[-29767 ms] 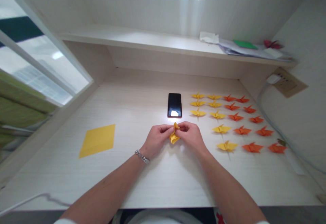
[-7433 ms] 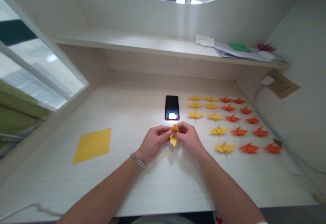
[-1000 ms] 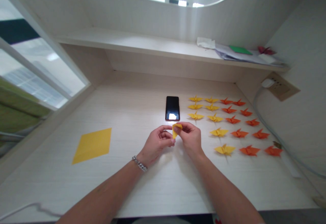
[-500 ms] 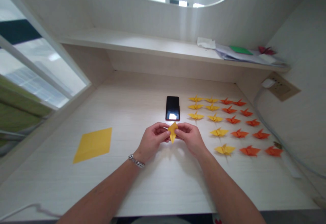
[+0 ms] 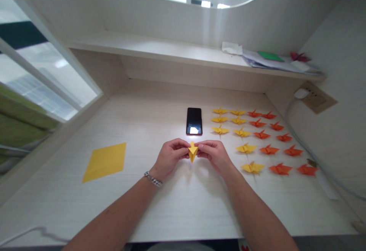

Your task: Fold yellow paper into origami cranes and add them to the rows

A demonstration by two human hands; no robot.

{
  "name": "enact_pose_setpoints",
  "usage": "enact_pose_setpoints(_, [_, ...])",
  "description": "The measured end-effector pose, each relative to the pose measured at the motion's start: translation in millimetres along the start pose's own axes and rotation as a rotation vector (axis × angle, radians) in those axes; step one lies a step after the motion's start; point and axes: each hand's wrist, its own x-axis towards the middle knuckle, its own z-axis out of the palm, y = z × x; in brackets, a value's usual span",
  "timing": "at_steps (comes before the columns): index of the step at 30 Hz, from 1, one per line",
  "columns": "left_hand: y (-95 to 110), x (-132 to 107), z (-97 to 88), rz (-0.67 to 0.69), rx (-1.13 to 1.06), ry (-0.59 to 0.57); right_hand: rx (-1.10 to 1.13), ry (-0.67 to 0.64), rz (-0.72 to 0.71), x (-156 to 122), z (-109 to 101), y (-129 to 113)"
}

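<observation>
Both hands meet above the middle of the white desk (image 5: 160, 209). A small yellow folded paper piece (image 5: 193, 152) hangs between them, its point down. My left hand (image 5: 170, 156), with a metal bracelet on the wrist, pinches its left side. My right hand (image 5: 215, 155) pinches its right side. Each hand has its fingers closed on the paper.
A black phone (image 5: 194, 120) lies just beyond the hands. Rows of yellow paper cranes (image 5: 242, 132) and orange paper cranes (image 5: 268, 150) fill the right of the desk. A flat yellow sheet (image 5: 105, 161) lies at the left. The shelf (image 5: 160, 49) holds papers (image 5: 268, 61). A cable (image 5: 314, 155) runs along the right wall.
A second ago only my right hand held the folded paper, raised. My left hand has since taken its other side, and the piece now points down between both hands.
</observation>
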Motion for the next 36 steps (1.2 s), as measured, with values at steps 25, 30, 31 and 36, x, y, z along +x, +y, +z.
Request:
enact_pose_setpoints(25, [-8,-2,6.7,-0.042,0.157,-0.025,-0.187,0.211,-0.273,5,7,12])
enact_pose_setpoints(30, [-8,-3,4.3,0.012,0.352,-0.056,-0.319,0.038,-0.227,5,0,9])
enact_pose_setpoints(31, [-8,-2,3.6,0.029,0.394,-0.065,-0.388,0.011,-0.228,6,-1,9])
enact_pose_setpoints(36, [-6,-2,3.4,0.128,0.494,-0.042,-0.452,0.096,-0.253,7,-1,15])
